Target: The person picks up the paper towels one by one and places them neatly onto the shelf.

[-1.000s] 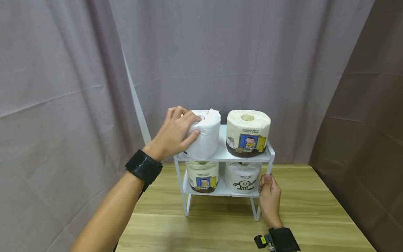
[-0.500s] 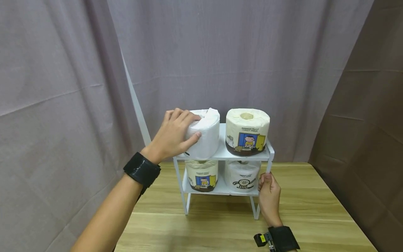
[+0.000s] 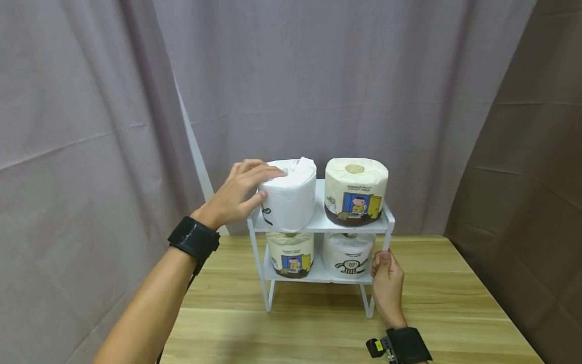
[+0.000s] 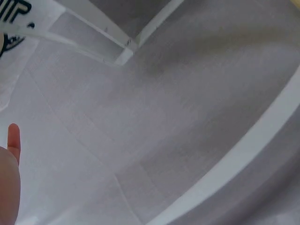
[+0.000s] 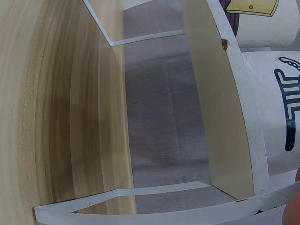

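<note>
A two-tier white shelf rack (image 3: 323, 222) stands on the table and holds several wrapped toilet rolls. My left hand (image 3: 232, 194) lies over the left edge of the white toilet roll (image 3: 291, 197) on the top tier, its fingers stretched out towards the core hole and its thumb at the roll's side. In the left wrist view a fingertip (image 4: 14, 136) shows apart from the roll's printed wrapper (image 4: 23, 28). My right hand (image 3: 388, 283) grips the rack's right front post below the top tier. Only a bit of that hand (image 5: 291, 206) shows in the right wrist view.
A cream toilet roll (image 3: 356, 192) with a cartoon print stands at the top right. Below are another cream roll (image 3: 293, 258) and a white printed roll (image 3: 349, 255). Grey curtain (image 3: 318, 101) hangs behind the wooden table (image 3: 454, 293); brown cloth (image 3: 514, 192) flanks the right.
My left hand has eased to the left, its thumb drawn back from the white roll's front, where more print now shows. My right hand keeps its grip on the post.
</note>
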`<state>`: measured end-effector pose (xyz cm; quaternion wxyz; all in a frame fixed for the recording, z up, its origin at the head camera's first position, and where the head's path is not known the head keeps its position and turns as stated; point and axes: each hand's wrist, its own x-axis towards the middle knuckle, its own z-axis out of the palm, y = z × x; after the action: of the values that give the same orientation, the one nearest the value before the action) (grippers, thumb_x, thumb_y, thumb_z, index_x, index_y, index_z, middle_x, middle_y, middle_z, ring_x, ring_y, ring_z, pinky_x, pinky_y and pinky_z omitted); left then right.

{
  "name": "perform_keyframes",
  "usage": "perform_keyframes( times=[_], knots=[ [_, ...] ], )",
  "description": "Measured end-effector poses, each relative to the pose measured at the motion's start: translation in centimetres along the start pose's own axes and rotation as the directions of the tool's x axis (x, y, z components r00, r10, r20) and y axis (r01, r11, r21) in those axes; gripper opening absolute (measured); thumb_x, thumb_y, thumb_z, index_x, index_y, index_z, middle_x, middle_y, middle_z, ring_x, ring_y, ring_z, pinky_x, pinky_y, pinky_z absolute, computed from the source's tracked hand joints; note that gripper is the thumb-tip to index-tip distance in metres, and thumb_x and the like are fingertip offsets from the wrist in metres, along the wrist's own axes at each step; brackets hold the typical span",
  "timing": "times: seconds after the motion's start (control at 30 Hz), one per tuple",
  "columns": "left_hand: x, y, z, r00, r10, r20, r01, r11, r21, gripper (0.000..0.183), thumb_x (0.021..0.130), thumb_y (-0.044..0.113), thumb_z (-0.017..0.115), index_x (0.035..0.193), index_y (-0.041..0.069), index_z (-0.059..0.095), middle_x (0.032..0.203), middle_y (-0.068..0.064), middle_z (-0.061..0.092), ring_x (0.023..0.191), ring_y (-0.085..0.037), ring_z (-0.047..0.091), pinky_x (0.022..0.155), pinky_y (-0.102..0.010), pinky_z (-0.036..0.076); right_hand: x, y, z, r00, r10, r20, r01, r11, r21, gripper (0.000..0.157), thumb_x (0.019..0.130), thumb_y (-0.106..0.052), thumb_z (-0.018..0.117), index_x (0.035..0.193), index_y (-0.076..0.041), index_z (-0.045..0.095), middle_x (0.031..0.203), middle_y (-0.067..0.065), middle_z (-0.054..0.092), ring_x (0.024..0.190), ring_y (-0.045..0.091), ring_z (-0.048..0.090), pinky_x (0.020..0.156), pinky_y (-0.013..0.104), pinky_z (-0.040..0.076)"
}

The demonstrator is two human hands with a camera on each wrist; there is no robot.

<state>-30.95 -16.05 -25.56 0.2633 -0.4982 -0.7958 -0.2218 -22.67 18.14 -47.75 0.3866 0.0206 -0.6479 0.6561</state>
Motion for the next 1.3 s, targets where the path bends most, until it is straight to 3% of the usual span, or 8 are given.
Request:
perform_keyframes(
  times=[0.13,0.37,0.73,0.87,1.3],
  knots=[
    [0.1,0.0,0.2,1.0,0.002,0.013,-0.001,1.0,-0.029,0.045,0.106,0.029,0.041,0.147,0.02,0.06,0.151,0.001,0.06,0.14,-0.028,0.042,0.11,-0.058,0.027,0.1,0.2,-0.1,1.0,-0.005,-0.003,0.005,1.0,0.013,0.046,0.115,-0.023,0.039,0.085,0.01,0.049,0.068,-0.002,0.046,0.06,0.008,0.042,0.055,0.019,0.037],
    [0.3,0.1,0.1,1.0,-0.013,0.01,0.014,0.999,-0.05,0.044,0.099,0.018,0.048,0.14,0.014,0.065,0.145,-0.002,0.063,0.133,-0.027,0.043,0.109,-0.058,0.028,0.1,0.3,0.0,1.0,-0.012,0.007,0.012,1.0,0.024,0.044,0.115,-0.021,0.039,0.084,0.01,0.048,0.068,-0.003,0.044,0.059,0.008,0.041,0.054,0.021,0.035],
    [0.8,0.6,-0.1,1.0,-0.025,0.015,0.025,1.0,0.002,0.037,0.096,0.02,0.048,0.128,0.009,0.064,0.131,-0.006,0.066,0.126,-0.028,0.044,0.109,-0.053,0.027,-0.1,-1.2,0.4,1.0,0.022,-0.01,-0.022,0.999,-0.049,0.042,0.115,-0.013,0.035,0.085,0.012,0.046,0.066,0.001,0.042,0.058,0.01,0.04,0.055,0.02,0.036],
    [0.9,0.9,-0.1,0.999,-0.044,0.012,0.044,0.998,0.041,0.039,0.095,0.022,0.048,0.128,0.006,0.062,0.131,-0.009,0.066,0.12,-0.029,0.043,0.108,-0.054,0.026,0.1,0.1,0.1,1.0,0.02,-0.011,-0.021,0.999,-0.042,0.043,0.116,-0.015,0.035,0.085,0.013,0.046,0.066,-0.001,0.042,0.059,0.008,0.04,0.055,0.02,0.036],
    [1.5,2.9,0.7,0.991,-0.073,-0.112,0.095,0.974,0.207,0.04,0.096,0.025,0.043,0.124,0.003,0.061,0.119,-0.009,0.065,0.112,-0.033,0.043,0.104,-0.055,0.025,0.1,0.1,0.0,1.0,-0.016,0.005,0.016,1.0,0.014,0.047,0.115,-0.023,0.04,0.085,0.012,0.047,0.068,-0.001,0.045,0.059,0.01,0.041,0.055,0.021,0.036]
  ],
)
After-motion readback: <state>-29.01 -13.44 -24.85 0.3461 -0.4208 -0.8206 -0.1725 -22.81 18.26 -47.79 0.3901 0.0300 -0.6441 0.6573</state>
